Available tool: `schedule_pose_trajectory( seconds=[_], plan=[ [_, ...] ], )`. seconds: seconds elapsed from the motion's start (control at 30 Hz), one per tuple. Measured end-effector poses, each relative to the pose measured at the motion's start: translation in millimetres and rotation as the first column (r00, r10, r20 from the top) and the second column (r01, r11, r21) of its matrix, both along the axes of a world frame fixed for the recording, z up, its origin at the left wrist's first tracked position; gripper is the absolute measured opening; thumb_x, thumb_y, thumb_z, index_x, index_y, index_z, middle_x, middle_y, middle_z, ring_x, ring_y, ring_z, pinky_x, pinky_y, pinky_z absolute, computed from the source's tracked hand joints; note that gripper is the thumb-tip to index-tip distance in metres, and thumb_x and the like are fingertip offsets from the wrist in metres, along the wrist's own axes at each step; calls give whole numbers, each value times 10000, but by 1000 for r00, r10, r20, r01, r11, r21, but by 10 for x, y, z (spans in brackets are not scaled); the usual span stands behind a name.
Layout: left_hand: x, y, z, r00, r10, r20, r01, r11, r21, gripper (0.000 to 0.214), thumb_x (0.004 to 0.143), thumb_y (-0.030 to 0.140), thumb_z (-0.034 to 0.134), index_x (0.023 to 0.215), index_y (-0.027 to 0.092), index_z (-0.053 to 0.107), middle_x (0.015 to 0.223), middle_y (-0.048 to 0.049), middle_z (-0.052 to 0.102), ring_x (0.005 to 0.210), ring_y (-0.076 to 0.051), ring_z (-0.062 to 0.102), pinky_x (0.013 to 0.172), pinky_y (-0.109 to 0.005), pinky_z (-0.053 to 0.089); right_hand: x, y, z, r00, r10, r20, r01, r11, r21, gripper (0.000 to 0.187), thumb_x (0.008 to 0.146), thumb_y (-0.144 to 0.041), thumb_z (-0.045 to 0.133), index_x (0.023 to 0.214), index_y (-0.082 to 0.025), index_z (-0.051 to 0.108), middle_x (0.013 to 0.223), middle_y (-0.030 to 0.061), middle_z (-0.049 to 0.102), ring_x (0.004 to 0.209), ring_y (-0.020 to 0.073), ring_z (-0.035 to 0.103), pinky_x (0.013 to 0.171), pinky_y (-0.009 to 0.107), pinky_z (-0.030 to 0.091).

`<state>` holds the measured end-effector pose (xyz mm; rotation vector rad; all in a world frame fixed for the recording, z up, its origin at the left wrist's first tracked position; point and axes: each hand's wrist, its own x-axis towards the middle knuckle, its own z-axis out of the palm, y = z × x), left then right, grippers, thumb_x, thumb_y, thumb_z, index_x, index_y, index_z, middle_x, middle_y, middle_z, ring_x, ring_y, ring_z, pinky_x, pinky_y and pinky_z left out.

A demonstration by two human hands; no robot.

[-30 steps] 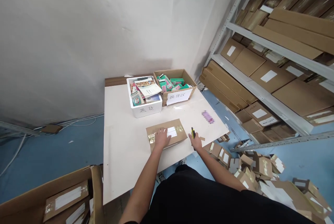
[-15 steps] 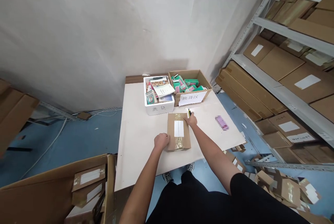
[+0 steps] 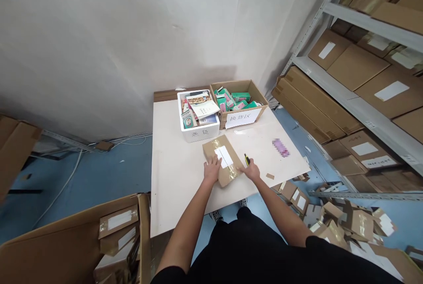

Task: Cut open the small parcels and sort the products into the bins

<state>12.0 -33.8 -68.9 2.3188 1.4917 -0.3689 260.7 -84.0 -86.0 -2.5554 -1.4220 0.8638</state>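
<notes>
Pressing flat-fingered on the near-left edge of the taped cardboard parcel (image 3: 223, 160), the left hand (image 3: 212, 171) steadies it on the white table (image 3: 172, 173); its long axis runs diagonally, and the right hand (image 3: 253, 171), fingers curled around a yellow box cutter (image 3: 246, 159), sits at its right edge.

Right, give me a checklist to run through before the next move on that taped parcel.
1. Parcel flat on the white table: ok.
2. Left hand resting on the parcel's near left edge: ok.
3. Right hand gripping the yellow-and-black cutter beside the parcel: ok.
4. Cutter blade out or in: cannot tell.
5. Left fingers away from the cutter tip: ok, they sit on the parcel's opposite side.
6. White label facing up: ok.
</notes>
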Motion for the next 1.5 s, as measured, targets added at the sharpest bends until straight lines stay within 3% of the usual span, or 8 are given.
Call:
schedule_pose_trajectory(
  seconds=[0.13,0.27,0.4,0.5,0.63,0.97,1.13,1.5],
  plan=[
    [264,-231,71,989,141,-43,-140,990,28,868,850,520,756,1597,224,429,1615,-229,433,1412,-422,434,1099,-545,404,136,922,238,998,38,56,-41,997,60,787,795,-679,800,1325,-209,459,1153,160,742,1070,326,720,815,341,508],
    [569,-338,157,992,129,15,-129,991,33,660,915,451,674,1526,249,524,1491,-191,573,1385,-404,473,1119,-557,387,250,1421,479,996,77,40,-82,987,138,566,962,-623,649,1293,-192,489,1126,160,743,1034,298,712,797,320,493],
    [690,-224,162,991,120,56,-115,990,-86,947,888,656,615,1677,281,250,1758,-139,203,1601,-437,140,1235,-635,227,503,1216,525,995,60,-77,-47,986,163,385,1102,-539,375,1204,-213,554,1004,90,741,910,231,713,722,266,476],
    [682,-129,114,993,110,47,-98,972,-213,1042,872,777,532,1701,282,140,1783,-103,12,1625,-424,-49,1261,-675,124,704,806,414,974,118,-192,-97,989,113,335,1111,-491,380,1093,-224,582,837,22,702,688,171,676,638,228,455],
    [662,-85,66,994,105,24,-96,965,-244,1043,880,742,547,1705,274,112,1773,-76,-72,1622,-400,-102,1278,-658,92,811,433,270,932,158,-325,-164,986,10,330,1091,-514,445,1006,-223,576,701,-28,630,485,128,577,549,220,427],
    [644,-101,82,994,106,17,-99,969,-227,1037,887,758,532,1703,276,112,1775,-84,-66,1628,-379,-91,1284,-631,110,716,614,274,904,287,-318,-305,952,-7,330,1064,-514,510,940,-214,573,775,6,675,436,121,562,518,237,398],
    [626,-134,97,994,105,34,-96,974,-204,1007,900,742,518,1701,282,119,1781,-80,-34,1631,-374,-77,1285,-616,121,798,620,219,903,216,-370,-233,972,-2,319,1074,-511,483,962,-220,551,728,-11,647,433,127,567,505,231,405],
    [595,-141,72,996,88,21,-83,979,-185,966,920,700,520,1700,304,112,1784,-73,-21,1631,-377,-70,1281,-612,144,890,686,168,814,206,-542,-285,956,-64,358,1021,-542,580,867,-230,495,534,-58,547,380,124,503,462,221,401]
  ],
)
